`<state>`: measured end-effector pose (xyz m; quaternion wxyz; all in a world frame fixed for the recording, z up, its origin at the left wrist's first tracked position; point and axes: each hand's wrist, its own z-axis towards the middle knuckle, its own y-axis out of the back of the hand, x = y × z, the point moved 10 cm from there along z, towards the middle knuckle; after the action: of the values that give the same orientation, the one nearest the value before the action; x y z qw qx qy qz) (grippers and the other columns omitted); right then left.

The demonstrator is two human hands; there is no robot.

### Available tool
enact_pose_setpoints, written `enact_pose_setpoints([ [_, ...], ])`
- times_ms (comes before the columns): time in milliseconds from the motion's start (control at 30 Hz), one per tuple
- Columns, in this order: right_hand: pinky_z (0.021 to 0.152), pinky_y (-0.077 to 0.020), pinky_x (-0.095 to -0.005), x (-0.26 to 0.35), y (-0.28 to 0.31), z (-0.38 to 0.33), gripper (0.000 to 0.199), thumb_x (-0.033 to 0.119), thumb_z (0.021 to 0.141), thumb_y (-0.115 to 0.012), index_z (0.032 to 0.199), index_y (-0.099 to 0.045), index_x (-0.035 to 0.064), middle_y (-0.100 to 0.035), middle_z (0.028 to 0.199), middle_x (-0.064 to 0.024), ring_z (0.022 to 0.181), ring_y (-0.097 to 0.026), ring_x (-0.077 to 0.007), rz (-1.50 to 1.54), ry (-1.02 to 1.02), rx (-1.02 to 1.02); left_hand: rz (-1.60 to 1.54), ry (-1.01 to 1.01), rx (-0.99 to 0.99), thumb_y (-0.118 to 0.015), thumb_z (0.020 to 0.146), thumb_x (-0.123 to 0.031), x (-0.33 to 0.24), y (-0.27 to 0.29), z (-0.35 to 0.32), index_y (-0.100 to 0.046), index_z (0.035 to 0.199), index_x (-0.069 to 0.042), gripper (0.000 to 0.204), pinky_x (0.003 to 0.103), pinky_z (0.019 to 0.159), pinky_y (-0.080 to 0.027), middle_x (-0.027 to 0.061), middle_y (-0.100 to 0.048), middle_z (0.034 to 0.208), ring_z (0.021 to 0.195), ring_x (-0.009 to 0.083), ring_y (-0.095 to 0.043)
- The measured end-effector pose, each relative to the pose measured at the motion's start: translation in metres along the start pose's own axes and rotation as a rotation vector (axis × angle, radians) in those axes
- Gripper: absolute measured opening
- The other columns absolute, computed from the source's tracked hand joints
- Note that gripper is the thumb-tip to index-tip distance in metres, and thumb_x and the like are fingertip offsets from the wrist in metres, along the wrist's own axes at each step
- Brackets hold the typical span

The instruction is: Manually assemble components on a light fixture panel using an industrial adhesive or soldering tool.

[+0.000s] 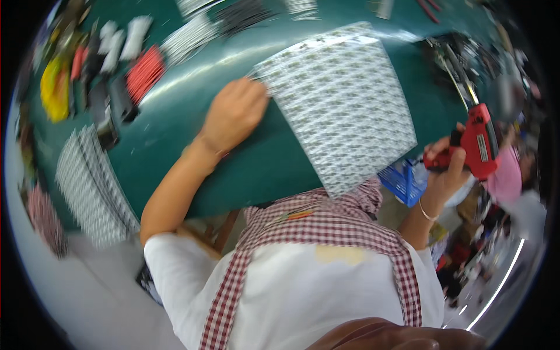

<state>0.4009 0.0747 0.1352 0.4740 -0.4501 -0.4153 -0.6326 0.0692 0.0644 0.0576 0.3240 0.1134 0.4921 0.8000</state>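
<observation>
A large sheet [344, 105] covered in rows of small repeated print lies on the green table, its near corner reaching the table's front edge. My left hand [236, 111] is closed in a loose fist at the sheet's left corner; motion blur and the knuckles hide what its fingers hold, if anything. At the right, my right hand [449, 166] grips the handle of a red and black pistol-shaped tool [478, 143]. The tool's long shiny metal nose points away from me, toward the table's far right.
Red strips [146, 74], white bundles [189, 38] and black strips [244, 14] lie along the far and left sides. More printed sheets [93, 186] sit at the left end. A yellow roll [55, 87] is beyond them. Dark tools [455, 55] clutter the far right, and a blue bag [405, 184] hangs below.
</observation>
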Motion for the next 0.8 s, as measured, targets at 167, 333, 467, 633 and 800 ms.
enact_pose_setpoints([
  [167,0.054,-0.0478,-0.0261,0.042,0.086,0.022,0.028,0.009,0.094,-0.061,0.116,-0.056,-0.0080,-0.059,0.068,-0.0086,0.055,-0.055,-0.0124,-0.241,0.218,-0.349,0.079,0.026,0.012,-0.066,0.076,0.000,-0.002,0.009,-0.011,-0.066,0.095,0.001,0.020,0.035,0.065,-0.045,0.0074,-0.051,0.077,0.072,0.0232,-0.054],
  [333,0.047,-0.0417,-0.0236,0.001,0.167,0.028,0.020,0.020,0.091,-0.069,0.093,-0.061,0.0011,-0.058,0.064,-0.0020,0.050,-0.052,-0.0090,-0.460,0.217,-0.617,0.193,0.009,0.043,-0.062,0.076,-0.001,-0.005,0.006,-0.002,-0.067,0.095,0.000,0.020,0.032,0.065,-0.043,0.0053,-0.051,0.077,0.075,0.0204,-0.054],
  [467,0.043,-0.0384,-0.0232,-0.079,0.190,0.067,0.030,0.030,0.086,-0.075,0.086,-0.063,0.0025,-0.059,0.061,-0.0013,0.046,-0.052,-0.0079,-0.559,-0.186,-0.447,0.175,0.043,0.018,-0.067,0.078,-0.001,-0.006,0.013,-0.007,-0.068,0.094,-0.002,0.016,0.035,0.065,-0.043,0.0061,-0.054,0.078,0.074,0.0225,-0.056],
  [633,0.043,-0.0385,-0.0240,-0.071,0.191,0.069,0.032,0.031,0.085,-0.075,0.088,-0.064,0.0014,-0.057,0.058,-0.0013,0.045,-0.052,-0.0076,-0.552,-0.075,-0.512,0.182,0.209,-0.023,-0.068,0.076,0.001,0.004,0.034,-0.019,-0.068,0.093,-0.003,0.017,0.036,0.067,-0.045,0.0071,-0.057,0.081,0.076,0.0247,-0.057],
  [800,0.057,-0.0473,-0.0342,-0.077,0.184,0.098,0.033,0.032,0.084,-0.074,0.100,-0.066,0.0034,-0.063,0.065,-0.0122,0.056,-0.063,-0.0203,-0.970,0.051,-0.346,0.097,0.371,-0.067,-0.070,0.075,0.004,-0.002,0.044,-0.025,-0.068,0.093,-0.004,0.019,0.036,0.068,-0.048,0.0072,-0.061,0.086,0.080,0.0258,-0.061],
])
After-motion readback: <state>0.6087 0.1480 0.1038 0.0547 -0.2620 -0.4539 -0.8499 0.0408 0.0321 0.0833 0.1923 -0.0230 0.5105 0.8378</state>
